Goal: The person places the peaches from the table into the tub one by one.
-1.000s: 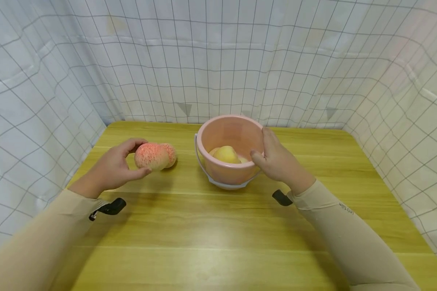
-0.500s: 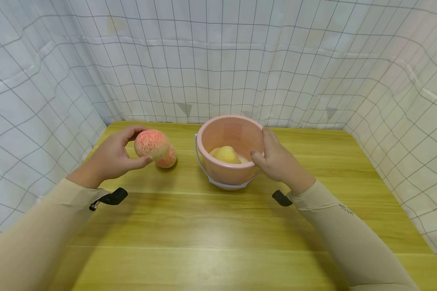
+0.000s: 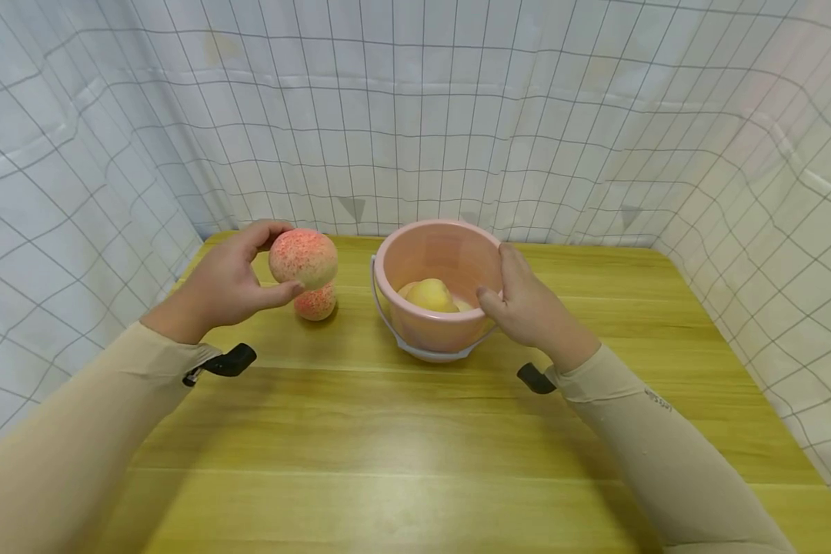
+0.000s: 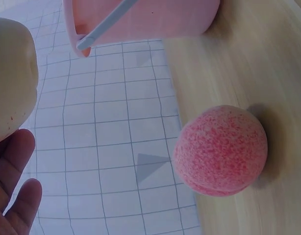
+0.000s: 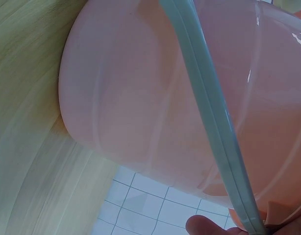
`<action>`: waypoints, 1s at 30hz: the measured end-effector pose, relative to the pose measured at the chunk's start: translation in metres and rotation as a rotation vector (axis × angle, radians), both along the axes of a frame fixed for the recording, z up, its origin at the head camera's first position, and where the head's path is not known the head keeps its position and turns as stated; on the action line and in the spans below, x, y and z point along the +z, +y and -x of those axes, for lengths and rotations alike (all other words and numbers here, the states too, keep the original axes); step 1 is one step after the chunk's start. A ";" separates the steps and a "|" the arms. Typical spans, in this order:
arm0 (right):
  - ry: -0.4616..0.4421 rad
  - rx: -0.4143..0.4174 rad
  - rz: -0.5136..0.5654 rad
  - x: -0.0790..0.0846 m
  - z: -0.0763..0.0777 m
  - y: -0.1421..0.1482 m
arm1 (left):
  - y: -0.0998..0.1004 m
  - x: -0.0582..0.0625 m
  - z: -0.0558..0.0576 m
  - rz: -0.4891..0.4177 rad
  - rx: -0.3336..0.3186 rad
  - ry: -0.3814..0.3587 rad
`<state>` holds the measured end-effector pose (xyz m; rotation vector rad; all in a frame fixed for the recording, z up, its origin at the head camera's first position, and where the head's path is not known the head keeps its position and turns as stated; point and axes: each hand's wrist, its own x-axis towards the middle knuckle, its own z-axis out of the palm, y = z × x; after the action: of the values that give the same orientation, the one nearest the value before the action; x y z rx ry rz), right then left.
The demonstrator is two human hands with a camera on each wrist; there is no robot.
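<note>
My left hand (image 3: 231, 281) holds a pink-speckled peach (image 3: 305, 259) between thumb and fingers, raised over the table. In the left wrist view the pale underside of that held peach (image 4: 13, 78) shows at the left edge. A second peach (image 3: 316, 302) rests on the table just below it, partly covered by it in the head view. My right hand (image 3: 533, 304) grips the right rim of a pink bucket (image 3: 435, 331), thumb inside the wall. Inside the bucket lie a yellow fruit (image 3: 429, 295) and paler pieces, partly hidden by the rim.
The bucket's grey-white handle (image 5: 209, 98) hangs down across its front. Underneath is a wooden table (image 3: 388, 446). A white grid-patterned curtain (image 3: 429, 115) rises behind the table and along both sides.
My left hand has lifted its peach off the table and carried it up and slightly right, uncovering more of the second peach. My right hand and the bucket have stayed put.
</note>
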<state>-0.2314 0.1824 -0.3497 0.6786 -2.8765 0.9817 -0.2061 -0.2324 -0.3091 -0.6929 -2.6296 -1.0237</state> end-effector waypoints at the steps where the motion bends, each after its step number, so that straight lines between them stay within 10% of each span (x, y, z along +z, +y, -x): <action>1: -0.001 0.000 0.002 0.000 0.000 0.000 | 0.003 0.002 0.001 0.002 -0.002 -0.001; 30: -0.012 -0.012 -0.003 -0.001 0.000 0.000 | 0.054 0.011 0.029 -0.036 -0.144 -0.009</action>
<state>-0.2311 0.1825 -0.3506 0.6567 -2.8890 0.9835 -0.2354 -0.1779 -0.2977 -0.8814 -2.5935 -1.1125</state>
